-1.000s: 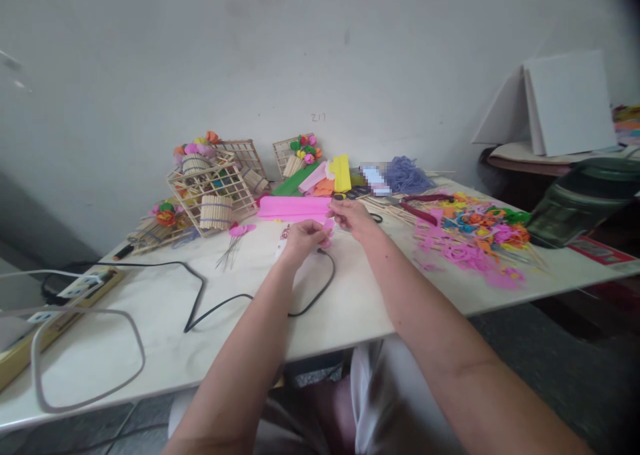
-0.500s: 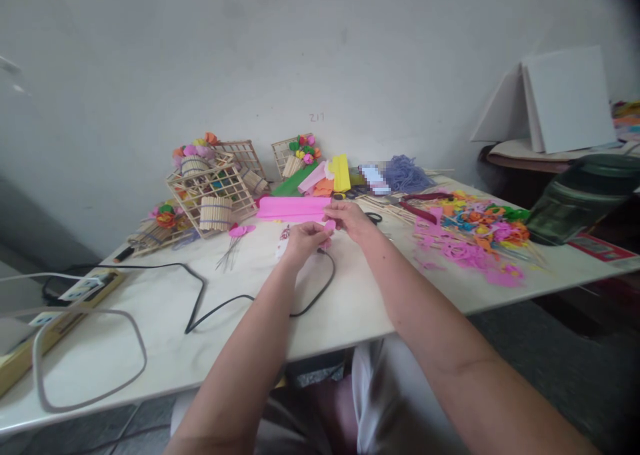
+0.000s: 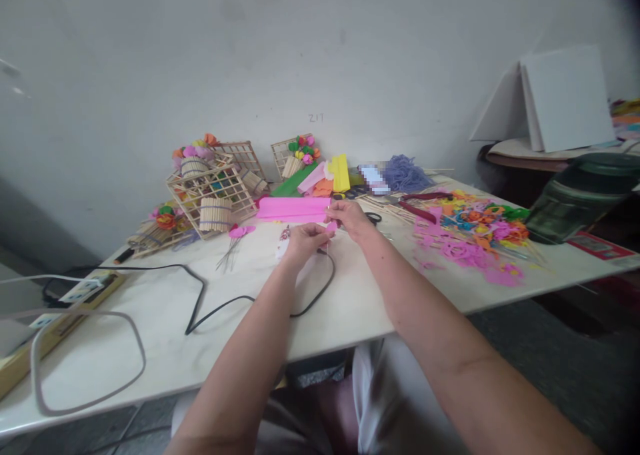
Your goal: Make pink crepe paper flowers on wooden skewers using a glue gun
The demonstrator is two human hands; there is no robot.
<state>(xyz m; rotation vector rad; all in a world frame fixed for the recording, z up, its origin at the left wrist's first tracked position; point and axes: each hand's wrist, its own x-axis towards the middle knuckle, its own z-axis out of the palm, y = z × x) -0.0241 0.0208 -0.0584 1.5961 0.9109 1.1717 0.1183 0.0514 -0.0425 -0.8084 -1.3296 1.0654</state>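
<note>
My left hand [image 3: 306, 240] pinches a small pink paper piece [image 3: 331, 226], with a thin stem seeming to hang below it. Close beside it, the fingertips of my right hand [image 3: 349, 216] are pressed together at the same pink piece's edge. Behind both hands lies a folded sheet of pink crepe paper [image 3: 293, 208]. Several wire stems topped with pink petals [image 3: 241, 232] rest to the left. Partly hidden under my left hand is a white item with a red pattern [image 3: 283, 236]. Black-handled scissors [image 3: 373, 218] lie right of my right hand.
Stick-built lattices with paper flowers [image 3: 213, 198] stand at the back left. Pink and coloured paper scraps [image 3: 465, 242] spread at right, near red-handled pliers [image 3: 419, 210] and a dark green bottle [image 3: 575, 202]. A black cable [image 3: 200, 295] crosses the table toward a power strip [image 3: 75, 308].
Both hands stay nearly in place. The small pink piece between the fingers has shifted slightly, and my fingertips have moved a little.
</note>
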